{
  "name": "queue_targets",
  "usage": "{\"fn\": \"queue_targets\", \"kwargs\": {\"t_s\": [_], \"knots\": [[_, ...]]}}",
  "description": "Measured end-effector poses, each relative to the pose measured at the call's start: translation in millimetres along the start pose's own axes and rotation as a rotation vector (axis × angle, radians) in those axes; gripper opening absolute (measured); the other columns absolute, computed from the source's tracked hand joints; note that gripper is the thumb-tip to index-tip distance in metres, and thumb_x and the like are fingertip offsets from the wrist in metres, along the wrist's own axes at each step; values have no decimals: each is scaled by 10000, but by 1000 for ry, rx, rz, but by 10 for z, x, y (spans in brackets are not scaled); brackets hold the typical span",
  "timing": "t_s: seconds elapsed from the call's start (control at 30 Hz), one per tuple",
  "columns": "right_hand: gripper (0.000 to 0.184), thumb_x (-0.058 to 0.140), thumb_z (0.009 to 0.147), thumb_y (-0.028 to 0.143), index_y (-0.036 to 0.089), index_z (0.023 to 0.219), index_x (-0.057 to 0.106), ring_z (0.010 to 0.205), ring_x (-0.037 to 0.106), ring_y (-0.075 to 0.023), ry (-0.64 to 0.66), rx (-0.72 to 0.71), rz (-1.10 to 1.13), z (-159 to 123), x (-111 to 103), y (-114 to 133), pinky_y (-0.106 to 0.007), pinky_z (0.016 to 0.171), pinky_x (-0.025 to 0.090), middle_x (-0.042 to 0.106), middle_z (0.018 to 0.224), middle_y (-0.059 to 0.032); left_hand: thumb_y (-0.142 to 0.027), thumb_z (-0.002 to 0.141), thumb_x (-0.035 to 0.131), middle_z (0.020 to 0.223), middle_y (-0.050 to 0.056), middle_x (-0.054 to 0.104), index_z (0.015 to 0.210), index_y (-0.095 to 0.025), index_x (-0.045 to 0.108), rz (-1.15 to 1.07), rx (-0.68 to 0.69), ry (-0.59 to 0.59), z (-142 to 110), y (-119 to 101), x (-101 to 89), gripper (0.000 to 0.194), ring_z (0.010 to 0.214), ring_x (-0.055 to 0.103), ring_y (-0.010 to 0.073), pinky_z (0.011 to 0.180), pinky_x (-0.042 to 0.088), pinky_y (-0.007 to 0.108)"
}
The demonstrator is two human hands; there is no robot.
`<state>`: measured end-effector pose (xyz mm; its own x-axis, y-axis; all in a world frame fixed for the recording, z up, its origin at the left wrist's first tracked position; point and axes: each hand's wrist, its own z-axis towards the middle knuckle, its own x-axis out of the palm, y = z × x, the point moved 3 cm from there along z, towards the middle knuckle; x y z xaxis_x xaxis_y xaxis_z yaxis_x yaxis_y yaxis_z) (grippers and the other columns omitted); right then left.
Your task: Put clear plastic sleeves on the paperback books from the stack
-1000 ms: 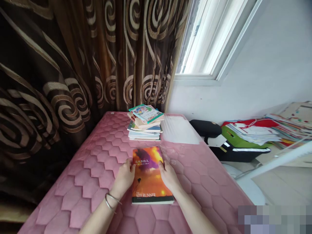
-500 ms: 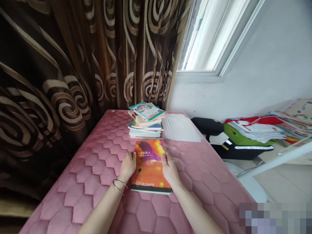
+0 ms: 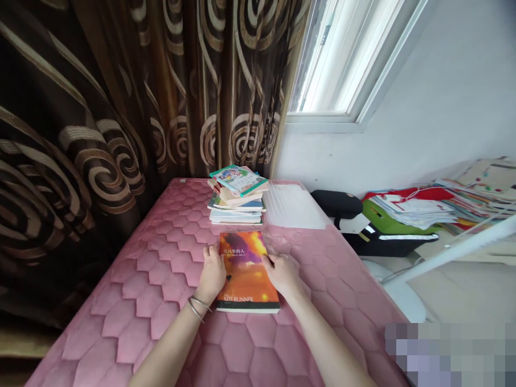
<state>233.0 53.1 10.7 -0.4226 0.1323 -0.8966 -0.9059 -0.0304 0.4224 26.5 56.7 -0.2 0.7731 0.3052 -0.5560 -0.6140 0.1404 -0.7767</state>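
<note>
The orange book (image 3: 245,282) lies on the pink mattress (image 3: 129,317), its front cover up, a purple and yellow sky printed above the words "KITE RUNNER" and a dark band along the near edge. The left hand (image 3: 213,273) is at the book's left edge, thumb side against it and fingers pointing away from the person; I cannot tell whether those fingers hold the book or only touch it. Thin metal bangles (image 3: 195,312) circle the left wrist. The right hand (image 3: 285,277) grips the book's right edge, thumb tip on the cover and fingers curled down at the side, their tips hidden.

Just beyond the book stands a stack of books (image 3: 239,204), unevenly piled, the top one green-edged with a colourful picture and turned askew. Beyond the book and to its right, a whitish panel (image 3: 296,207) covers part of the mattress. A dark curtain (image 3: 181,80) with pale swirls hangs beyond the book and to its left. Above and to the right of the book, a bright window (image 3: 338,59) is set in the white wall (image 3: 435,97). Farther right of the book, off the mattress, are a black pad (image 3: 338,203), loose papers (image 3: 415,209) over something green (image 3: 385,223), and a slanting white bar (image 3: 455,258).
</note>
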Motion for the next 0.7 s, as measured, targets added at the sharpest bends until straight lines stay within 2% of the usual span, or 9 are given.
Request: {"fn": "queue_targets", "kwargs": {"t_s": [0.07,0.13,0.27,0.4,0.57,0.7], "knots": [[360,420,902,328,199,726,707,723,639,-191,-3,8,-42,-11,-36,-22,-246,626,381,711,761,-84,-88,818,432,1216,182,491,1096,-116,514,68,100,-12,-32,-12,-46,291,1175,491,273,993,396,501],[375,417,901,316,203,696,711,736,642,-192,26,9,-30,-19,-65,-44,-239,631,378,714,741,-81,-96,810,456,1188,182,512,1054,-112,543,132,129,-11,-51,5,-113,259,1152,507,270,986,409,487],[437,396,906,349,202,628,699,734,646,-197,86,-7,8,-35,-123,-64,-234,626,380,713,690,-81,-122,809,502,998,123,644,962,-134,591,55,-73,134,-78,92,-258,178,936,638,206,866,508,368],[447,400,895,384,211,605,694,669,632,-185,141,-25,34,-53,-158,-45,-234,603,378,709,656,-65,-166,803,553,982,98,706,960,-147,612,-161,-216,244,-153,97,-327,169,885,679,182,807,539,298],[419,422,876,375,217,603,698,719,625,-197,145,-65,27,-77,-197,13,-250,636,381,723,700,-68,-147,777,584,1033,86,710,1016,-159,626,-204,-198,192,-250,59,-302,243,909,682,186,834,543,314],[432,432,867,405,223,562,677,668,608,-192,131,-51,35,-88,-204,9,-254,624,375,701,630,-54,-119,760,598,1022,62,717,1036,-174,625,-188,-217,168,-286,58,-293,282,899,687,175,829,549,303]]}}
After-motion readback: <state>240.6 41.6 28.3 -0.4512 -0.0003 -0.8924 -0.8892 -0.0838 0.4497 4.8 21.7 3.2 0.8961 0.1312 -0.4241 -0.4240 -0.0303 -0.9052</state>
